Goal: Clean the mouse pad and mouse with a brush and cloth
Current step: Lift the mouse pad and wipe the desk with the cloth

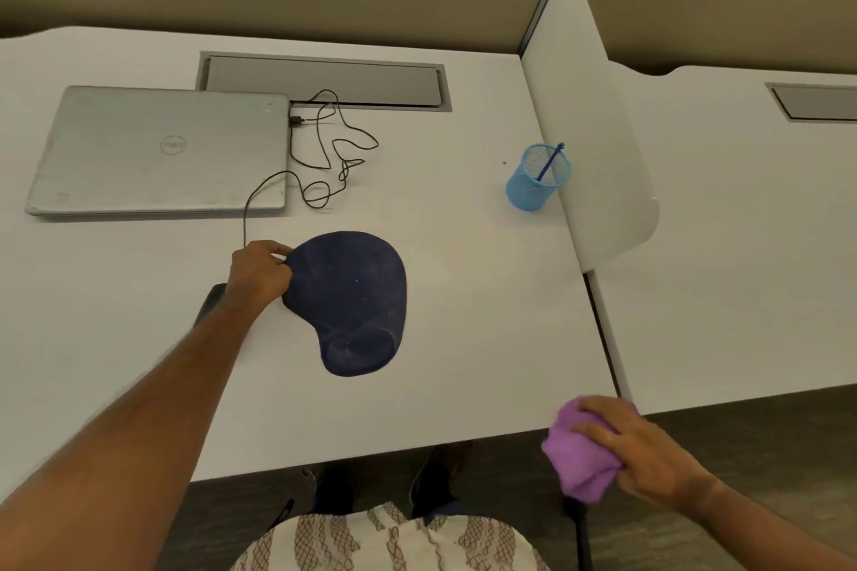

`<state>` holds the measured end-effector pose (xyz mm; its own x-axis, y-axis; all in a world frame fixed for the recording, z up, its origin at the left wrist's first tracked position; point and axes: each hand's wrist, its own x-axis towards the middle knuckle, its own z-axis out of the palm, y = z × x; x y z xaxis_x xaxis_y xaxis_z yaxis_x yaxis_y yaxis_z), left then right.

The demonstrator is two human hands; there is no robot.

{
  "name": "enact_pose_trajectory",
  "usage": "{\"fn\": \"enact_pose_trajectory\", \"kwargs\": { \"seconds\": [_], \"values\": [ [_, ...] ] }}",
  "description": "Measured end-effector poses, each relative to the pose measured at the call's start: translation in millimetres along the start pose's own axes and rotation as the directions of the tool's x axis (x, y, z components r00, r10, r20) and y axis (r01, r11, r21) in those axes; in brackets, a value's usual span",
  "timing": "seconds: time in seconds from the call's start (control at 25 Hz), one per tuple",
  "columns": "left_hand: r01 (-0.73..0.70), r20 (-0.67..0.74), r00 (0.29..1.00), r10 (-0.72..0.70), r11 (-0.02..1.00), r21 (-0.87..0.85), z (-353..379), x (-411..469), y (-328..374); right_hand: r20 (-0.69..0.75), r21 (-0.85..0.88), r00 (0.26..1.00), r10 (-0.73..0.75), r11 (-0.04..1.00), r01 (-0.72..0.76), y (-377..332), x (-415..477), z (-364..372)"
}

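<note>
A dark blue mouse pad [352, 287] with a wrist rest lies flat in the middle of the white desk [463, 338]. My left hand [259, 274] pinches the pad's left edge. A black object [211, 301], likely the mouse, shows under my left wrist, mostly hidden. Its black cable [324, 144] runs from behind my hand to the laptop. My right hand [649, 454] grips a bunched purple cloth [579, 459] at the desk's front right corner. A blue brush [549, 162] stands in a blue mesh cup [533, 190] at the right.
A closed silver laptop [157, 148] lies at the back left, beside a grey cable hatch [324, 81]. A white divider panel [593, 130] borders the desk on the right, with a second desk beyond. My feet and patterned clothing show below the front edge.
</note>
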<state>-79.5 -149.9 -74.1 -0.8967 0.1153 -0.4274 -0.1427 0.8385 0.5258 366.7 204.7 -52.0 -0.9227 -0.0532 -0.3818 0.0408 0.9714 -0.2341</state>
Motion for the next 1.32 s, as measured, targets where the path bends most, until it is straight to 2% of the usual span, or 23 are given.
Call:
{"fn": "enact_pose_trajectory", "kwargs": {
  "seconds": [0.08,0.16,0.24,0.32,0.4,0.56,0.72,0.8,0.88,0.96,1.08,1.12,1.24,1.32],
  "values": [
    [0.007,0.012,1.000,-0.006,1.000,-0.013,-2.8,-1.5,-1.2,-0.173,0.268,0.979,0.107,0.962,-0.058,-21.2,37.6,-22.0],
    [0.014,0.030,0.999,-0.014,1.000,-0.027,-4.5,-3.1,-1.8,-0.363,0.487,0.904,0.227,0.873,-0.024,-52.4,104.4,-45.1],
    [0.020,0.039,0.999,-0.019,1.000,-0.024,-5.8,-4.9,-2.2,-0.431,0.579,0.861,0.268,0.814,0.037,-82.9,182.4,-64.1],
    [0.024,0.036,0.999,-0.023,0.999,-0.026,-5.3,-7.1,-2.3,-0.413,0.558,0.887,0.206,0.827,0.068,-114.3,251.9,-80.8],
    [0.024,0.023,0.999,-0.024,0.999,-0.028,-5.1,-9.4,-1.7,-0.331,0.496,0.934,0.135,0.867,0.050,-143.9,305.0,-88.1],
    [-0.020,0.002,1.000,0.020,0.999,-0.030,-6.1,-8.7,-6.2,-0.133,0.350,0.991,0.035,0.937,0.014,-192.8,347.4,-72.7],
    [-0.015,-0.027,1.000,0.014,0.999,-0.044,-5.0,-8.7,-5.7,-0.096,0.180,0.986,-0.139,0.971,0.155,-204.0,327.7,-39.5],
    [-0.008,-0.051,0.999,0.005,0.999,-0.041,-3.4,-10.8,-2.6,-0.035,0.262,0.963,-0.267,0.927,0.267,-188.7,305.6,-31.0],
    [-0.011,-0.070,0.998,0.008,0.999,-0.044,-1.9,-11.4,-2.1,-0.018,0.346,0.943,-0.333,0.882,0.319,-159.9,277.2,-31.0],
    [0.001,-0.068,0.998,-0.004,0.999,-0.051,-1.3,-11.2,-2.1,-0.016,0.340,0.939,-0.343,0.882,0.327,-124.2,245.1,-36.2],
    [0.020,-0.053,0.998,-0.023,0.998,-0.062,-1.9,-9.7,-1.0,0.082,0.345,0.965,-0.248,0.916,0.205,-87.2,213.3,-51.8],
    [0.024,-0.046,0.999,-0.027,0.998,-0.066,-2.7,-9.1,-0.3,0.088,0.367,0.974,-0.209,0.916,0.163,-82.2,212.6,-56.8],
    [0.039,-0.030,0.999,-0.041,0.996,-0.079,-4.1,-8.4,-0.5,-0.160,0.477,0.973,-0.169,0.849,0.226,-103.9,239.7,-76.7],
    [0.037,-0.027,0.999,-0.040,0.996,-0.083,-4.7,-8.2,-1.2,-0.235,0.522,0.963,-0.136,0.818,0.243,-141.1,278.0,-80.0]
  ]
}}
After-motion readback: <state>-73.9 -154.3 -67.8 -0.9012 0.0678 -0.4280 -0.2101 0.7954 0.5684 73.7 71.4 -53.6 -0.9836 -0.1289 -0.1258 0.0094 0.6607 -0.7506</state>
